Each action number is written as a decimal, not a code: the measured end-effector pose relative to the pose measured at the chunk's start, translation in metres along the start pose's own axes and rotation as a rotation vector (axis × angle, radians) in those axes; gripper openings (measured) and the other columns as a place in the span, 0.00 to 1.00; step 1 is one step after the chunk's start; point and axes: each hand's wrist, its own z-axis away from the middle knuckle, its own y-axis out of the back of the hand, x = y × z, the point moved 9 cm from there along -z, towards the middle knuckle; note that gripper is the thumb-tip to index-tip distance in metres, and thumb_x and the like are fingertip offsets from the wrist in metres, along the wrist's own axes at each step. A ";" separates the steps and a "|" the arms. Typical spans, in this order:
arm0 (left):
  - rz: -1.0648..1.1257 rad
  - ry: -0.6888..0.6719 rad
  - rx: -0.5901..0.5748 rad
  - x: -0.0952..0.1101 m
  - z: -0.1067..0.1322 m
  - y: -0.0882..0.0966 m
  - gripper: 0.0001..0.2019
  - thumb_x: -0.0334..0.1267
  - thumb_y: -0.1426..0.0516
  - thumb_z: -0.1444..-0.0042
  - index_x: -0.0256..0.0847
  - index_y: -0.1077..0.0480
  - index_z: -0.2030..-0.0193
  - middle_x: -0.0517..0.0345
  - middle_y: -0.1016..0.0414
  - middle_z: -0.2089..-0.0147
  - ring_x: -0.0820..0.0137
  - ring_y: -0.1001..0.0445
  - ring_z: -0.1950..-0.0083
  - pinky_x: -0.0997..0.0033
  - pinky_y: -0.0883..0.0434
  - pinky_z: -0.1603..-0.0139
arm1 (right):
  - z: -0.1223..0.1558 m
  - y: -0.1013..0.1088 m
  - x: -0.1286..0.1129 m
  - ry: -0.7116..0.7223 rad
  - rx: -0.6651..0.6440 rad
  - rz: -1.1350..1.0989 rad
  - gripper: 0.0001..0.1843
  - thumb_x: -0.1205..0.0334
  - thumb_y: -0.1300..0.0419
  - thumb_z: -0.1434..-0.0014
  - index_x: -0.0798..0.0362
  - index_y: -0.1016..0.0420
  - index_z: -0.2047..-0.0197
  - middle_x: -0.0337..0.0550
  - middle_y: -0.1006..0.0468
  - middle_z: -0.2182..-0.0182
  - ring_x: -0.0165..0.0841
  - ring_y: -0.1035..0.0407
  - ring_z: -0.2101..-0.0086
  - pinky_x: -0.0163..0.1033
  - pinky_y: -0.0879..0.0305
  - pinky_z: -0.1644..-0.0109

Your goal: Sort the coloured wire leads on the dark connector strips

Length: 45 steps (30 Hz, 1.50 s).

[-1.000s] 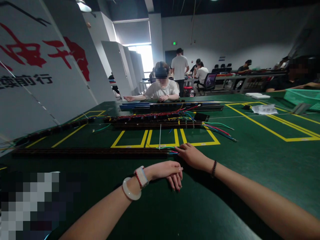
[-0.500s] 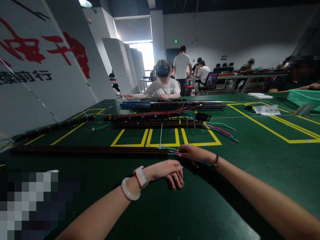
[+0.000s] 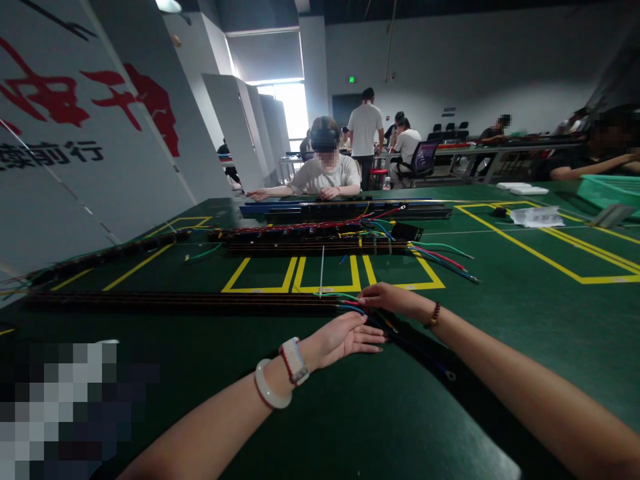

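A long dark strip (image 3: 190, 303) lies across the near part of the green table, and coloured wires come out of its right end. My right hand (image 3: 397, 300) is closed at these wires, fingertips pinched on the red wire (image 3: 351, 302); the green wire (image 3: 335, 295) runs up to the same fingers. Just below, my left hand (image 3: 350, 337) is stretched out with straight fingers, its thumb side beside the blue wire (image 3: 353, 309). A ring terminal (image 3: 451, 376) lies in the shadow under my right forearm. A thin white tie (image 3: 321, 270) sticks up from the strip.
Farther back lie more dark strips with wires (image 3: 320, 248) and yellow tape outlines (image 3: 257, 291). A green basket (image 3: 610, 192) and a crumpled clear packet (image 3: 537, 217) are at the right. A person (image 3: 325, 175) sits across the table.
My left hand has moved right and slightly up, its drooping fingers now straightened. The blue wire's end has shifted into view below my right forearm. My right hand stays nearly in place.
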 end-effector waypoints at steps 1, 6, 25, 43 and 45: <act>0.002 -0.005 0.009 0.001 0.001 -0.001 0.12 0.38 0.52 0.39 0.28 0.39 0.55 0.32 0.32 0.49 0.61 0.26 0.51 0.55 0.35 0.43 | 0.000 0.001 0.000 -0.002 0.000 -0.003 0.20 0.52 0.48 0.38 0.61 0.26 0.61 0.43 0.27 0.70 0.27 0.41 0.74 0.32 0.47 0.71; 0.020 -0.014 0.038 0.004 0.005 -0.005 0.09 0.35 0.52 0.38 0.29 0.39 0.58 0.37 0.29 0.53 0.62 0.26 0.52 0.54 0.36 0.42 | -0.001 -0.001 -0.001 0.045 -0.079 -0.028 0.16 0.57 0.46 0.40 0.62 0.26 0.58 0.44 0.26 0.67 0.27 0.38 0.72 0.31 0.44 0.69; 0.153 -0.117 0.024 0.009 0.002 -0.008 0.15 0.36 0.52 0.38 0.28 0.39 0.49 0.38 0.32 0.48 0.67 0.27 0.53 0.55 0.39 0.39 | 0.017 0.004 -0.028 0.103 0.057 0.272 0.09 0.63 0.45 0.40 0.57 0.25 0.61 0.39 0.25 0.72 0.26 0.37 0.75 0.29 0.47 0.74; 0.301 -0.146 0.220 0.007 -0.002 -0.003 0.11 0.37 0.53 0.37 0.33 0.34 0.62 0.48 0.28 0.57 0.70 0.28 0.54 0.63 0.35 0.45 | 0.025 -0.033 -0.058 0.191 0.171 1.048 0.08 0.69 0.45 0.40 0.58 0.24 0.61 0.48 0.25 0.67 0.36 0.30 0.69 0.37 0.39 0.68; 0.284 -0.138 0.264 0.007 0.000 -0.002 0.11 0.37 0.54 0.36 0.33 0.34 0.61 0.49 0.28 0.58 0.71 0.28 0.56 0.66 0.33 0.48 | 0.026 -0.040 -0.064 0.238 0.216 1.115 0.09 0.72 0.43 0.43 0.61 0.25 0.59 0.51 0.26 0.63 0.37 0.32 0.65 0.38 0.36 0.62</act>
